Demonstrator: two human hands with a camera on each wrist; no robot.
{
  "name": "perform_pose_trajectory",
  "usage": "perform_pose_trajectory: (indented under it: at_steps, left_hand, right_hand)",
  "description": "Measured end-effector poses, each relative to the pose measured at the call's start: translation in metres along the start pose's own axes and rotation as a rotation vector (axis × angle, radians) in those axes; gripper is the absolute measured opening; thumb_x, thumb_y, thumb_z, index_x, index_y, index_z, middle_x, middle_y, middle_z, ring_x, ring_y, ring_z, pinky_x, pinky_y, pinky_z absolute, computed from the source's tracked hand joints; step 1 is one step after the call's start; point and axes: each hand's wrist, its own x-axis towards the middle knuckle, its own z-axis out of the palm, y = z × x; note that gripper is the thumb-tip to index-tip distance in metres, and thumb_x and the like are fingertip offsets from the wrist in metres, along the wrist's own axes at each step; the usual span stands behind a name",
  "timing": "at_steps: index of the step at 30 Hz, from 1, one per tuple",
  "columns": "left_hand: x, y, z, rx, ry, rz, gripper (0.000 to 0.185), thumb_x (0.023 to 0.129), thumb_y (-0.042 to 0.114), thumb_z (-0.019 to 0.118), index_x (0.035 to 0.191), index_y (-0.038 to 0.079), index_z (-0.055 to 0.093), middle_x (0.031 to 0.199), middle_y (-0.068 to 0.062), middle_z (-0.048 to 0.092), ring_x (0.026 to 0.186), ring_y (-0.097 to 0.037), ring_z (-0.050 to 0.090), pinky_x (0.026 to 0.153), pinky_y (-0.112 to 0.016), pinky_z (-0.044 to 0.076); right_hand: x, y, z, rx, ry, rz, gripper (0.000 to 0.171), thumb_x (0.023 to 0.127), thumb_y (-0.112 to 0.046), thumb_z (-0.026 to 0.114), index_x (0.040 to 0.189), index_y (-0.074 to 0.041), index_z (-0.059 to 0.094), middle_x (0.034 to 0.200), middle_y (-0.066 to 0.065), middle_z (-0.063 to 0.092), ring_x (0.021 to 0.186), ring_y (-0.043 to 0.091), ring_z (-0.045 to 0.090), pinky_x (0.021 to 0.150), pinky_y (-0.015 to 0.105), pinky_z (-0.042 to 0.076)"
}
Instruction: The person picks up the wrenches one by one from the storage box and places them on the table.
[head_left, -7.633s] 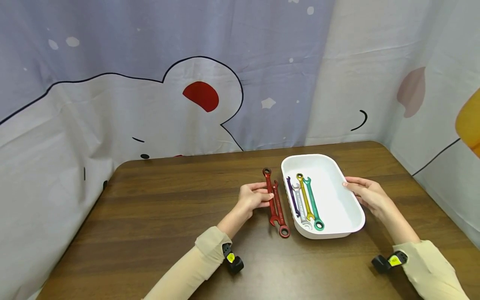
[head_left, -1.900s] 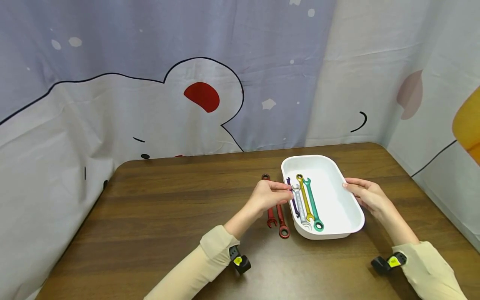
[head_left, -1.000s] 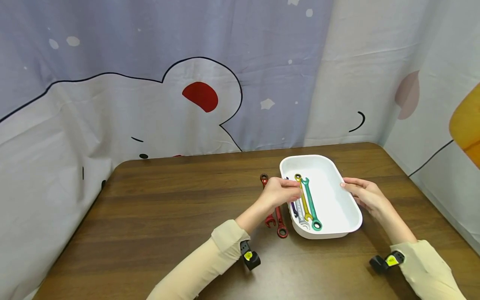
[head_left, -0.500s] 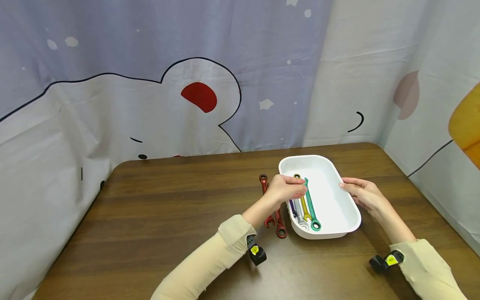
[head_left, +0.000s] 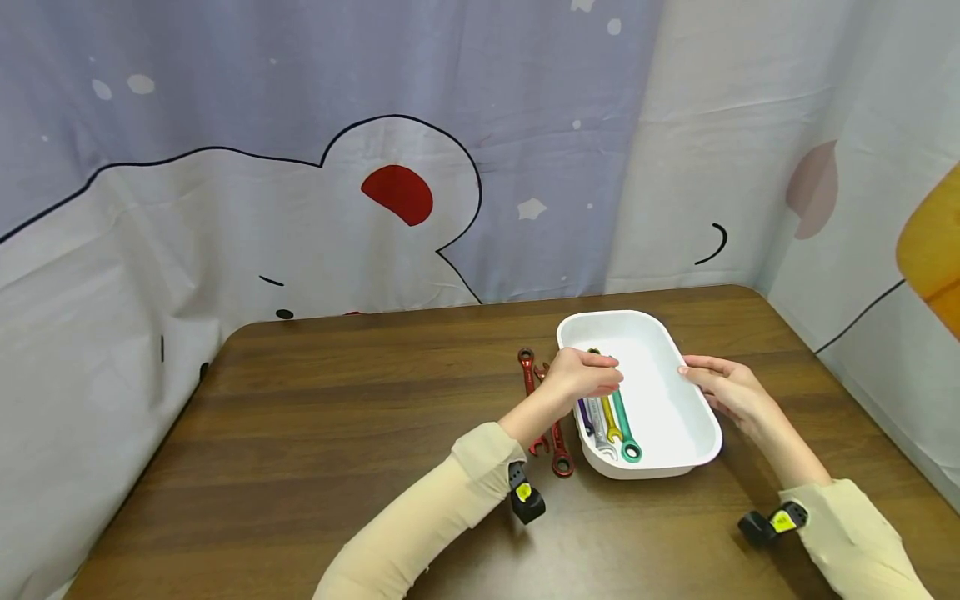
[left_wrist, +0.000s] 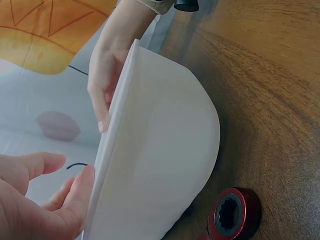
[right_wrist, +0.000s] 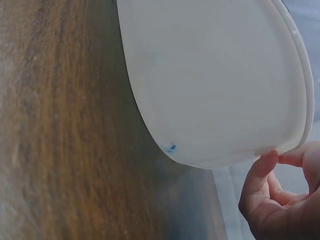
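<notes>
A white tray (head_left: 663, 337) stands on the brown table (head_left: 337, 433) and holds purple (head_left: 583, 412), silver (head_left: 602, 425), yellow (head_left: 610, 422) and green (head_left: 627, 432) wrenches side by side. My left hand (head_left: 588, 375) reaches over the tray's left rim, its fingers bent above the far ends of the yellow and green wrenches; whether they touch is hidden. In the left wrist view the left hand's thumb and finger (left_wrist: 75, 195) stand apart behind the tray wall (left_wrist: 160, 150). My right hand (head_left: 726, 390) grips the tray's right rim, thumb on top, fingers (left_wrist: 102, 100) down the outside.
Two red wrenches (head_left: 558, 446) lie on the table just left of the tray; one ring end (left_wrist: 235, 217) shows beside the tray wall. A printed curtain (head_left: 375, 167) closes off the back and right sides. The table's right edge (head_left: 855, 392) runs close to the tray.
Over the last second my left hand has slid rightward across the tray, from above the silver and yellow wrenches to above the yellow and green ones. The right hand and tray have stayed put.
</notes>
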Motion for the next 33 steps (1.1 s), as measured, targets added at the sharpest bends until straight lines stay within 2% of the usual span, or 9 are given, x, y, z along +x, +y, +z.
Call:
perform_pose_trajectory:
  at_steps: [6, 9, 13, 17, 24, 33]
  left_hand:
    - [0.003, 0.001, 0.003, -0.009, -0.006, -0.021, 0.029, 0.084, -0.002, 0.067, 0.111, -0.012, 0.065, 0.102, -0.024, 0.071, 0.095, -0.032, 0.07, 0.083, -0.034, 0.059]
    - [0.006, 0.002, 0.004, -0.002, 0.001, -0.025, 0.028, 0.084, -0.001, 0.068, 0.11, -0.011, 0.066, 0.101, -0.023, 0.071, 0.093, -0.03, 0.071, 0.081, -0.032, 0.06]
    - [0.011, 0.003, 0.007, 0.007, 0.039, -0.048, 0.023, 0.082, -0.001, 0.07, 0.104, -0.008, 0.069, 0.096, -0.021, 0.073, 0.089, -0.027, 0.072, 0.072, -0.026, 0.061]
    - [0.013, 0.004, 0.011, -0.007, 0.057, -0.06, 0.02, 0.081, -0.003, 0.07, 0.1, -0.008, 0.07, 0.096, -0.022, 0.072, 0.09, -0.03, 0.072, 0.075, -0.028, 0.061]
    - [0.015, 0.001, 0.016, -0.004, 0.054, -0.061, 0.02, 0.082, -0.004, 0.069, 0.101, -0.011, 0.068, 0.1, -0.022, 0.071, 0.093, -0.032, 0.071, 0.077, -0.029, 0.061]
    - [0.016, 0.003, 0.02, 0.076, 0.141, -0.054, 0.016, 0.078, -0.005, 0.07, 0.094, -0.008, 0.07, 0.086, -0.017, 0.071, 0.084, -0.027, 0.072, 0.074, -0.026, 0.061]
  right_hand:
    - [0.0, 0.001, 0.001, -0.004, 0.003, -0.005, 0.069, 0.094, -0.032, 0.061, 0.141, 0.01, 0.034, 0.087, -0.02, 0.063, 0.081, -0.002, 0.064, 0.072, 0.02, 0.059]
    - [0.0, 0.001, 0.001, -0.003, 0.003, -0.007, 0.069, 0.094, -0.032, 0.061, 0.141, 0.011, 0.034, 0.087, -0.02, 0.063, 0.081, -0.002, 0.064, 0.072, 0.02, 0.059]
    - [0.0, 0.0, 0.001, 0.0, 0.006, -0.004, 0.069, 0.094, -0.031, 0.062, 0.141, 0.011, 0.034, 0.086, -0.02, 0.063, 0.08, -0.002, 0.064, 0.072, 0.02, 0.059]
    - [0.0, 0.001, 0.002, -0.002, 0.008, -0.005, 0.069, 0.094, -0.032, 0.061, 0.141, 0.01, 0.034, 0.086, -0.02, 0.062, 0.08, -0.002, 0.063, 0.072, 0.02, 0.059]
    - [0.001, 0.0, 0.003, -0.011, 0.006, -0.008, 0.069, 0.094, -0.031, 0.06, 0.142, 0.01, 0.033, 0.088, -0.02, 0.062, 0.081, -0.003, 0.063, 0.073, 0.02, 0.059]
    - [0.001, 0.001, 0.004, -0.022, 0.008, -0.011, 0.069, 0.094, -0.033, 0.06, 0.142, 0.01, 0.034, 0.088, -0.02, 0.062, 0.081, -0.003, 0.063, 0.073, 0.019, 0.059]
